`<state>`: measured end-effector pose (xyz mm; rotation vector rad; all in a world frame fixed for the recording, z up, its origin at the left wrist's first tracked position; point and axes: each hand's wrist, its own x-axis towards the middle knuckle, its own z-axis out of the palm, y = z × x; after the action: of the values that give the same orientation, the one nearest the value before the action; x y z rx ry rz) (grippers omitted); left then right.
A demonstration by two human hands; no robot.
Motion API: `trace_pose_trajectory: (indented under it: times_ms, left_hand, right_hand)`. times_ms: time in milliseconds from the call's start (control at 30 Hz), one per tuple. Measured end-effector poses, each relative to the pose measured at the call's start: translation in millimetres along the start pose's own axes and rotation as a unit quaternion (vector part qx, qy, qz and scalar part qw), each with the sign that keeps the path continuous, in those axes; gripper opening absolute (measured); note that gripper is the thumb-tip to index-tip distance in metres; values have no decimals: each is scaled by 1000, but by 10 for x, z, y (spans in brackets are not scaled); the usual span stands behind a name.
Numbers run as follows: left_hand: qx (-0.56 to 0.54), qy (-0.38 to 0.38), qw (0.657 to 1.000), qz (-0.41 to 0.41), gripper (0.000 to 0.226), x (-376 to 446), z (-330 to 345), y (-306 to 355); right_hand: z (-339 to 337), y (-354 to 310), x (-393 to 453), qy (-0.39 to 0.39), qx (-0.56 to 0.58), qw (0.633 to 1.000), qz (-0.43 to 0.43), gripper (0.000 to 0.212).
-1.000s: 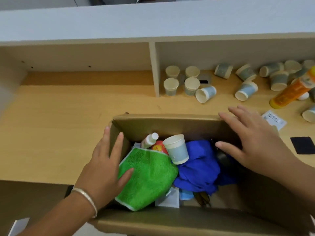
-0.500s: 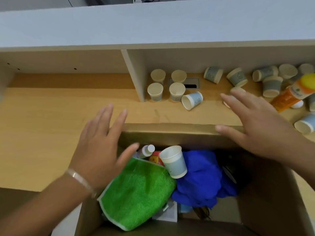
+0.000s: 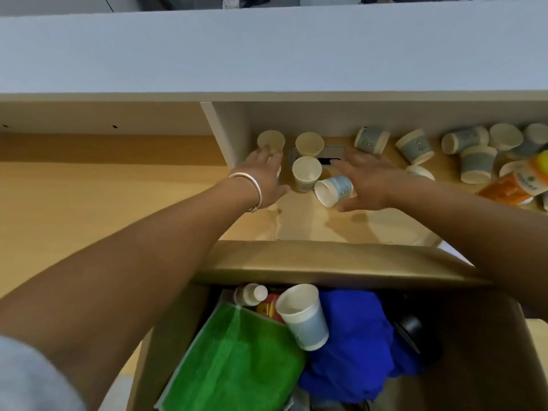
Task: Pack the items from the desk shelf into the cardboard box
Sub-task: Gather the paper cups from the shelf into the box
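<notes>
The open cardboard box [image 3: 326, 262] stands at the near edge of the desk. Inside it lie a green towel [image 3: 237, 360], a blue cloth [image 3: 355, 336], a paper cup [image 3: 305, 315] and a small white-capped bottle [image 3: 250, 293]. Under the desk shelf stand upright paper cups [image 3: 307, 173], and one cup [image 3: 333, 189] lies on its side. My left hand [image 3: 264, 176] stretches over the front left cup, hiding most of it, fingers apart. My right hand [image 3: 370, 182] is spread just right of the lying cup, thumb beside it.
Several more paper cups [image 3: 415, 146] lie scattered along the shelf's right side, with an orange bottle [image 3: 516, 185] at the far right. A white divider [image 3: 225, 132] stands just left of the cups. A dark object [image 3: 412, 330] sits in the box's right side.
Both hands left the box rim and reached forward under the shelf to the group of cups. The view shifted so the box sits lower in frame.
</notes>
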<state>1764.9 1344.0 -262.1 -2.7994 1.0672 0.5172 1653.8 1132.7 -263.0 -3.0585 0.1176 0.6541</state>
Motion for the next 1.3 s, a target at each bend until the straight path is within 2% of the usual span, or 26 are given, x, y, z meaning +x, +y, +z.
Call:
trace_pose_trajectory:
  times_ms: [167, 267, 433, 567, 667, 767, 867, 1000, 1100, 1300]
  left_hand:
    - [19, -13, 999, -26, 84, 317, 165, -6]
    - [38, -6, 998, -42, 82, 431, 234, -21]
    - [88, 8, 996, -35, 58, 507, 240, -25]
    - [91, 17, 995, -44, 34, 457, 178, 33]
    - [21, 25, 997, -70, 43, 348, 154, -29]
    - [-32, 33, 995, -84, 58, 167, 67, -89]
    - [-72, 50, 992, -86, 60, -119, -82, -113]
    - [-103, 95, 986, -94, 58, -612, -298, -171]
    - [-139, 142, 978, -55, 61, -1020, -470, -187]
    - [-153, 214, 964, 48, 62, -1760, -600, -305]
  right_hand:
    - [190, -17, 333, -16, -17, 1000, -19, 102]
    - [305, -10, 490, -7, -40, 998, -39, 93]
    - [413, 23, 546, 3, -93, 996, -19, 68]
    - [478, 4, 485, 0, -117, 993, -23, 65]
    - [424, -44, 431, -6, -105, 994, -33, 67]
    - [275, -65, 278, 1, -6, 1000, -25, 64]
    - [98, -90, 26, 34, 110, 993, -24, 61]
    - [-141, -218, -361, 97, 208, 973, -33, 85]
    - [-332, -353, -745, 136, 291, 945, -61, 94]
    - [-523, -709, -1501, 217, 356, 907, -55, 88]
